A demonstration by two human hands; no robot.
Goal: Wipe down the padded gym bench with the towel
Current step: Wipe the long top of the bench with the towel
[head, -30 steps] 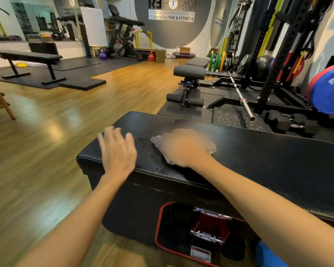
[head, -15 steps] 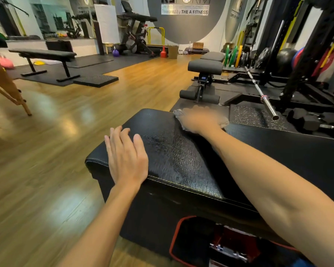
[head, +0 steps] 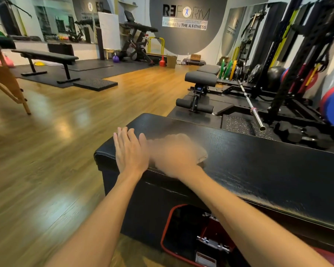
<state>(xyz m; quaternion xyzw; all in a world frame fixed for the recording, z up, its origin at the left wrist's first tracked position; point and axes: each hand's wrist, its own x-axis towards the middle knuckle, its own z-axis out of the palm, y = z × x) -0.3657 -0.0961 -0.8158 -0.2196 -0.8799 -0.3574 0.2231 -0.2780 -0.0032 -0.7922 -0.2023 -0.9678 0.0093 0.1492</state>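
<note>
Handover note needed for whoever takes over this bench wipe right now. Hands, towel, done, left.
Left hand: flat, fingers straight, resting on the near left end of the bench.
Right hand: motion-blurred, pressing the towel onto the bench top just beside the left hand; grip unclear.
Done: the top around the towel shows a streaky sheen, so that part looks wiped.
Left: probably the long stretch of pad running off to the right, plus the edges. Keep the left hand bracing.

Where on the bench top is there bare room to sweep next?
Bare padding runs right of the towel along the bench toward its far right end. Crowded at the left end: left hand flat there, right hand beside it.
</note>
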